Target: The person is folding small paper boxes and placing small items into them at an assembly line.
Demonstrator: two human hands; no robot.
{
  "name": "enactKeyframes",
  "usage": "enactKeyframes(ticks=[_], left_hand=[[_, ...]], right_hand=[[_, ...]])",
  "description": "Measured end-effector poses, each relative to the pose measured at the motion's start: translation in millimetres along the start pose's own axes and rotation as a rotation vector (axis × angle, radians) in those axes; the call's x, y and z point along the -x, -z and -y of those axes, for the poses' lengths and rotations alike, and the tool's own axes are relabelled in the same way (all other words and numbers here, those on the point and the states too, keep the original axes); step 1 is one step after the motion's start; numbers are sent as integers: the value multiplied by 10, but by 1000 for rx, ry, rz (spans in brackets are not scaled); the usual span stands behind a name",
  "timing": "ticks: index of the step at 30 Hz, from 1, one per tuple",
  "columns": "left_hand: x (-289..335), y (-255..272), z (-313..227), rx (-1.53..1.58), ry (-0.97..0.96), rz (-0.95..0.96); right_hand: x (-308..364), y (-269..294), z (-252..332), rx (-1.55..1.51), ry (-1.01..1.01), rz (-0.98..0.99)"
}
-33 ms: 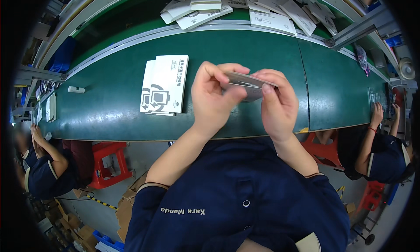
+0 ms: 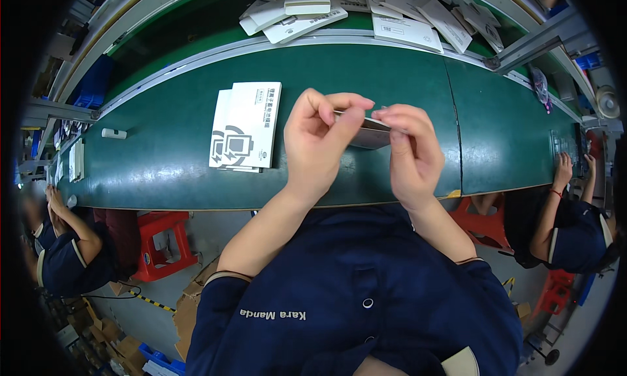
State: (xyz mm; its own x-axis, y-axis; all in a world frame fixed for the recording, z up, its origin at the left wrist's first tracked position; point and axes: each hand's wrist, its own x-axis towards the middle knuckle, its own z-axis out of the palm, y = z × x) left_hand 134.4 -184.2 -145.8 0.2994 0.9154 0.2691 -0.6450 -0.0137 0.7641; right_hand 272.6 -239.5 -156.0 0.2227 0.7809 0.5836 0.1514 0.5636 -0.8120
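Above the green tabletop, a thin, flat, greyish piece (image 2: 371, 138) is held up between my two hands. My left hand (image 2: 311, 144) pinches its left end, the thumb over the near side and the fingers curled behind. At the other end, my right hand (image 2: 416, 155) grips the corner between thumb and bent fingers. The piece is tilted, so its top edge and part of one face show; the fingers hide both ends, and its exact kind cannot be made out. Left of my left hand lie a few flat white boxes (image 2: 251, 125) printed with a grey battery symbol, overlapping.
A pile of similar white boxes (image 2: 405, 31) covers the shelf beyond the green table (image 2: 176, 141). A small white cylinder (image 2: 114, 134) lies at the left. Co-workers (image 2: 78, 242) sit at both ends, beside red stools (image 2: 163, 245). A metal post (image 2: 532, 43) rises at the far right.
My left thumb has moved up and right onto the piece. The piece has tipped, showing a different angle, and my right thumb has shifted slightly down.
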Motion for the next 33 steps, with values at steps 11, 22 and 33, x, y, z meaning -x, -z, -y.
enactKeyframes(ticks=[11,22,33], left_hand=[[-15,166,66,-96,-39,234],[23,-80,202,-232,-170,68],[-115,30,331,-533,-541,68]], right_hand=[[-21,31,-8,-71,-5,49],[-252,-132,132,-240,-215,-356],[-144,-12,-63,-159,-61,-224]])
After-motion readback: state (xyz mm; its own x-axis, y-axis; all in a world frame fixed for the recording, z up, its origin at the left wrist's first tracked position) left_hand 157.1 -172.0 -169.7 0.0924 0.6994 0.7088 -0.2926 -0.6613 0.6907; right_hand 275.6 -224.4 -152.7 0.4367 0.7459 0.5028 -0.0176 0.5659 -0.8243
